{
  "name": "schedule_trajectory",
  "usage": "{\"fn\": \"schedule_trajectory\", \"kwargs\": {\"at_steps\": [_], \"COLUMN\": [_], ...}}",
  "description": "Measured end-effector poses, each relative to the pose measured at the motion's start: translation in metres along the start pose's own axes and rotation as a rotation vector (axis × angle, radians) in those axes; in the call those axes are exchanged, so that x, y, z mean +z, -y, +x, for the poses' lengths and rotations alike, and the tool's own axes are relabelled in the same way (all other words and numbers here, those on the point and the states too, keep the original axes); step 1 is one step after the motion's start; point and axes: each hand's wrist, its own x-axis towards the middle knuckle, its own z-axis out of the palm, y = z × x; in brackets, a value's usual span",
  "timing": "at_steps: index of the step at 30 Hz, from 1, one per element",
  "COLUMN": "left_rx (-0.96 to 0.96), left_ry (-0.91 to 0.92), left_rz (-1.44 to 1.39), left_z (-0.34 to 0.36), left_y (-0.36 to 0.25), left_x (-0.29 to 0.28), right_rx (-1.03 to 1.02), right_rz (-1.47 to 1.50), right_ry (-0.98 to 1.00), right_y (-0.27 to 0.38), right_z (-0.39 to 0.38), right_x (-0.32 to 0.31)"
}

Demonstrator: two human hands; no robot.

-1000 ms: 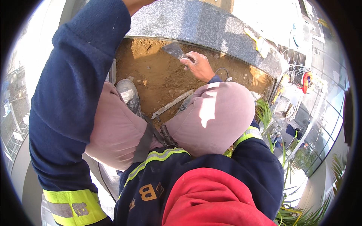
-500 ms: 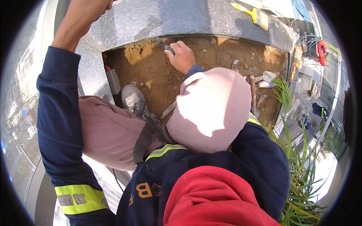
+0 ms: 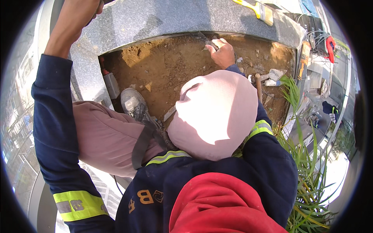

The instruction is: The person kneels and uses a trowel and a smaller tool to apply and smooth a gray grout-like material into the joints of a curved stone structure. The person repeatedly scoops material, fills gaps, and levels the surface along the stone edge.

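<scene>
My right hand grips a metal scraper, its blade at the inner edge of the speckled grey granite slab, above brown soil in a recess. My left hand is high at the upper left, fingers curled round something dark that I cannot make out, partly cropped by the rim. On the slab lies a yellow-handled paintbrush. My bent knees in pink trousers hide part of the recess, and my dusty shoe rests in the soil.
A grey block sits at the recess's left side. A wooden handle, rubble, an orange tool and a red object among cables lie at the right. Long-leaved plants crowd the lower right; a dark-clothed person is beyond.
My right hand with the scraper has moved rightward along the slab's edge. My left hand has come further into view at the upper left. The view has shifted, showing more slab.
</scene>
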Motion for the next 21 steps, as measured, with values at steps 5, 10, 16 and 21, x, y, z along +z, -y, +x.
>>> {"fn": "schedule_trajectory", "kwargs": {"at_steps": [5,10,16,21], "left_rx": [-0.051,-0.045,0.04,0.066], "left_ry": [-0.029,-0.05,0.066,0.03], "left_rz": [0.042,0.068,0.189,0.182], "left_z": [0.002,-0.001,0.024,0.005], "left_y": [-0.006,-0.011,0.038,0.014], "left_x": [0.005,0.004,-0.014,-0.008], "right_rx": [0.067,0.327,0.738,0.943], "right_rz": [0.018,0.308,1.084,1.292], "right_ry": [-0.064,0.181,0.166,-0.18], "right_y": [-0.03,0.0,0.052,0.073], "right_z": [-0.009,-0.047,-0.059,-0.053], "right_x": [-0.02,-0.041,0.0,0.029]}}
